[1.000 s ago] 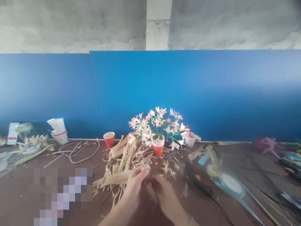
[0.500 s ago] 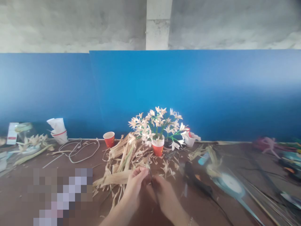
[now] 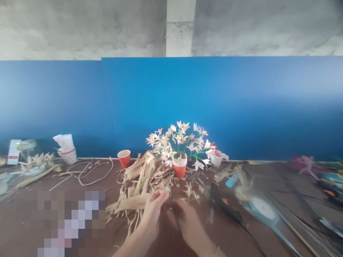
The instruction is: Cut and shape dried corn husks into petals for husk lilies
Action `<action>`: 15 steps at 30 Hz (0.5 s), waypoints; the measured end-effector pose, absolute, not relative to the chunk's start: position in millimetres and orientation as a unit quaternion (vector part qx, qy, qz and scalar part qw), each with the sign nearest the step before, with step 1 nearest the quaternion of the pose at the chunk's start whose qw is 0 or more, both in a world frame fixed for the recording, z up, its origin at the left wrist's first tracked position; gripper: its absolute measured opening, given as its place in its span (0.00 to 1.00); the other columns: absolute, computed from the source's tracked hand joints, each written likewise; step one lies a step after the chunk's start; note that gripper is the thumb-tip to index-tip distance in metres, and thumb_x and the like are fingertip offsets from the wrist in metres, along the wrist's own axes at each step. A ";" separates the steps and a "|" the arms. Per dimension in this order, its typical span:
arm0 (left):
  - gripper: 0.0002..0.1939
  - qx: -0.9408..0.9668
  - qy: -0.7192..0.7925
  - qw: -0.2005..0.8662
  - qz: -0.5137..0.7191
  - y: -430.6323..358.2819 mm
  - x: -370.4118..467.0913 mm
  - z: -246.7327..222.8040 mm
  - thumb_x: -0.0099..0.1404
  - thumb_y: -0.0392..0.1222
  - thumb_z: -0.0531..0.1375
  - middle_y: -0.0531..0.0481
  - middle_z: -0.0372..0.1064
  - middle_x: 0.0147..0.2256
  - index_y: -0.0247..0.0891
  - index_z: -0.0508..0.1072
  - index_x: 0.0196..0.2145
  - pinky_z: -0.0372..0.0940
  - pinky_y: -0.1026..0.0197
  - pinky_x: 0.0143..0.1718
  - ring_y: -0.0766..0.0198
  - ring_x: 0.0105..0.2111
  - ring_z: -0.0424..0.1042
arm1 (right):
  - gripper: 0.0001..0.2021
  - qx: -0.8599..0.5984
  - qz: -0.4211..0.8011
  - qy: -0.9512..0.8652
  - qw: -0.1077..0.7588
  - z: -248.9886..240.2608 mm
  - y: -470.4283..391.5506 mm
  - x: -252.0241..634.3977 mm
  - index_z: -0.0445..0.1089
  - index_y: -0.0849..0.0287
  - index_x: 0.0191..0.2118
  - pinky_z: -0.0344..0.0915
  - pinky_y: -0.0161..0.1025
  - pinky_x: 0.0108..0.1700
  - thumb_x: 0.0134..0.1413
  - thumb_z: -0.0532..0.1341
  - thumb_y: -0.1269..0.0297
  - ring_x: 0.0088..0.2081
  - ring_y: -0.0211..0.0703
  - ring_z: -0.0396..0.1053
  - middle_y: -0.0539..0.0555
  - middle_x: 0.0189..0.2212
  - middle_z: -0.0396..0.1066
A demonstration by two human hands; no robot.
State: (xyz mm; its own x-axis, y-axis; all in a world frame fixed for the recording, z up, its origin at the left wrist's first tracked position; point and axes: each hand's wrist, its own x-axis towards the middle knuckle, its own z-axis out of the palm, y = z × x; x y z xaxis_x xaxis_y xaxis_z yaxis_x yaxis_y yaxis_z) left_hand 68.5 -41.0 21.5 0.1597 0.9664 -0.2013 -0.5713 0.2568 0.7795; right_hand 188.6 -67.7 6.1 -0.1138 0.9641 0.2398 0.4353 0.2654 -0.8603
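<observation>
My left hand (image 3: 155,207) is closed in a pinch at the lower middle, its fingertips on a small pale piece (image 3: 168,188) that looks like husk, too small to make out well. Against it, my right hand (image 3: 186,216) is closed around a thin dark tool (image 3: 173,204), whose tip points up between the hands; its kind is unclear. Dry husks (image 3: 136,178) lie in a pile just beyond and left of my left hand. Behind the hands stands a red paper cup (image 3: 179,170) with pale husk flowers (image 3: 182,139) on green stems.
Another red cup (image 3: 124,159) stands behind the pile, left of a loose white cord (image 3: 88,173). Loose husk flowers (image 3: 190,192) lie beyond my right hand. At right are a black glue gun (image 3: 225,205) with its cable and a ribbon roll (image 3: 264,210). A blue partition (image 3: 214,96) closes the back.
</observation>
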 end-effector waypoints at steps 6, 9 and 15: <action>0.15 0.272 0.343 0.721 0.537 -39.8 68.8 17.9 0.43 0.43 0.69 0.58 0.61 0.15 0.36 0.66 0.18 0.55 0.66 0.23 0.71 0.18 0.60 | 0.10 -0.517 0.322 -0.672 0.421 8.5 -68.9 187.2 0.68 0.62 0.29 0.62 0.33 0.32 0.52 0.56 0.60 0.31 0.42 0.66 0.52 0.25 0.70; 0.14 0.275 0.335 0.726 0.533 -38.8 68.1 15.8 0.45 0.43 0.69 0.58 0.61 0.15 0.36 0.66 0.18 0.55 0.67 0.23 0.71 0.18 0.60 | 0.10 -0.510 0.328 -0.672 0.426 6.2 -68.2 187.7 0.68 0.61 0.28 0.63 0.32 0.33 0.51 0.56 0.60 0.32 0.42 0.66 0.52 0.25 0.69; 0.14 0.276 0.339 0.727 0.529 -37.9 66.9 16.8 0.45 0.43 0.68 0.57 0.61 0.15 0.36 0.67 0.19 0.55 0.67 0.21 0.71 0.17 0.60 | 0.10 -0.508 0.324 -0.673 0.429 3.6 -66.4 188.8 0.68 0.61 0.27 0.63 0.32 0.31 0.51 0.57 0.60 0.30 0.41 0.66 0.51 0.24 0.69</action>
